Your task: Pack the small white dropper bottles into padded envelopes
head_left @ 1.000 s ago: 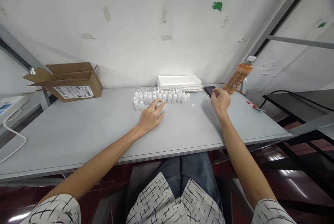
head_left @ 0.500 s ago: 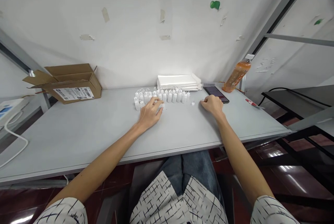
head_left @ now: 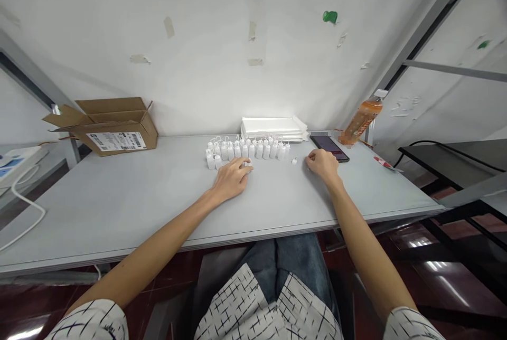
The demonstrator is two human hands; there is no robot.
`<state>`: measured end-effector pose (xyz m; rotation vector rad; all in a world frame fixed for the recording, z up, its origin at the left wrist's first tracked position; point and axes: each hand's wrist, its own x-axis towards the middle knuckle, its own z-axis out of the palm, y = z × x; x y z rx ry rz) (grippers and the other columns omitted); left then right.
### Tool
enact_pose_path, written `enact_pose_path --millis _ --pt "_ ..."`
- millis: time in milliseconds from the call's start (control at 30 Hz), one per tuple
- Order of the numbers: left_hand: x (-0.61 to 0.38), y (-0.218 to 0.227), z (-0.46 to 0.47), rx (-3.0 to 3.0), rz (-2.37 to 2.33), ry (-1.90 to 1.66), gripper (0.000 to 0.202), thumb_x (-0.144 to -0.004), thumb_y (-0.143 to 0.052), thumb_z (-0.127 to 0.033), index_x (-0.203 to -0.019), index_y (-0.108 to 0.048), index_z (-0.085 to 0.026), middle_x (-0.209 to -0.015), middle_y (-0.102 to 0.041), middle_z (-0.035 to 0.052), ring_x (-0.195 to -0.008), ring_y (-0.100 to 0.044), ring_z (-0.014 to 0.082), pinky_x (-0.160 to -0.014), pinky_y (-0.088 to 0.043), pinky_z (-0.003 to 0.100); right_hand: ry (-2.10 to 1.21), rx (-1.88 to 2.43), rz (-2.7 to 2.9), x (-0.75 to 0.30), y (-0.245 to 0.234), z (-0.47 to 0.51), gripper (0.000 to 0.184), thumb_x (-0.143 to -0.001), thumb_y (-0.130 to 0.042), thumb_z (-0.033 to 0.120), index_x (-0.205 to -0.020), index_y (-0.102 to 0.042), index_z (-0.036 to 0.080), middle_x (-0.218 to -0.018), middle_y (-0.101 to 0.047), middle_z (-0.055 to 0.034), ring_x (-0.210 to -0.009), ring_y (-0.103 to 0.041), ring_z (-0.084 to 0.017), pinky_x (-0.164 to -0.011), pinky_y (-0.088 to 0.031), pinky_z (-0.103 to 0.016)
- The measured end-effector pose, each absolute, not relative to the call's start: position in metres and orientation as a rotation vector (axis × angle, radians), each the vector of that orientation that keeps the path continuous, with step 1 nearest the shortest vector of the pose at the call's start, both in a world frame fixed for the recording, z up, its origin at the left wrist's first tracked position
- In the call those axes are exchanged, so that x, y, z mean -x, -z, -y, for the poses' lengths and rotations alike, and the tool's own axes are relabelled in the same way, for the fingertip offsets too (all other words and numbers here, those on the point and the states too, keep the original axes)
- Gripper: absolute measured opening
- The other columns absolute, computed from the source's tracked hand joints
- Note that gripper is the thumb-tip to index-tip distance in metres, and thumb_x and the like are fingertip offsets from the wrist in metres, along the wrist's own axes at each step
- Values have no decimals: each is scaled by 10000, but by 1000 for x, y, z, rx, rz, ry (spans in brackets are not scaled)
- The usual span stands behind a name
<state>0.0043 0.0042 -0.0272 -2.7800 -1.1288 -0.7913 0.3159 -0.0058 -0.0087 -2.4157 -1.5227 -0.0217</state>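
Note:
Small white squeeze bottles (head_left: 259, 150) stand in a tight group near the back of the desk, several with thin looped caps. My left hand (head_left: 233, 177) is at the front of this group, thumb and fingers closed on a small white bottle (head_left: 249, 163), mostly hidden by the fingers. To the right of the group, a small white cap with a thin tip (head_left: 293, 161) lies by itself on the desk. My right hand (head_left: 321, 163) rests beside the phone, fingers curled and pressed together; whatever they hold is hidden.
A dark phone (head_left: 330, 147) lies just behind my right hand. White sheets (head_left: 273, 128) are stacked against the wall. An orange drink bottle (head_left: 362, 118) leans at the back right, near a red-and-white packet (head_left: 384, 163). An open cardboard box (head_left: 114, 137) sits at the back left of the grey desk (head_left: 130, 197).
My left thumb and fingers have come together around the small bottle. My right hand stays near the phone, its fingers still curled. The view has tilted slightly.

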Motion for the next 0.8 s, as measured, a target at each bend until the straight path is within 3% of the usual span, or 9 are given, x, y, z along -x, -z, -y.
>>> enact_pose_path --millis 100,233,400,600,800 --pt "-1 30 -9 2822 1046 670 505 -730 -436 34 -1093 -700 -199 -1311 -601 63 -980 -607 204 -588 -461 262 14 2331 1525 -317 8 7 215 -786 -561 213 -898 -744 196 -928 -738 -105 -896 -670 -264 -717 -433 -317" --pt "2 32 -14 2839 973 572 580 -697 -408 82 -1149 -667 -174 -1313 -586 104 -996 -611 218 -619 -486 274 3 2156 1462 -318 5 8 172 -777 -570 266 -824 -720 198 -874 -737 -73 -825 -656 -237 -688 -417 -310" --pt "3 31 -14 2855 938 599 499 -750 -401 66 -1138 -642 -133 -1250 -615 130 -1071 -601 246 -675 -521 299 -2 1901 1378 -313 2 8 130 -741 -582 294 -734 -667 196 -779 -718 -39 -739 -642 -198 -705 -420 -301" --pt "-1 29 -4 2904 776 674 427 -798 -402 33 -1135 -622 -111 -1139 -658 133 -1032 -600 231 -724 -528 310 41 1827 1361 -312 4 7 113 -733 -581 303 -705 -631 205 -751 -709 -28 -719 -641 -197 -709 -418 -306" --pt "5 16 -3 2694 750 647 456 -733 -432 74 -1059 -665 -145 -1289 -612 110 -1018 -562 239 -737 -453 336 77 1804 1374 -312 4 7 105 -729 -577 298 -700 -618 206 -729 -702 -30 -700 -641 -201 -692 -420 -308"
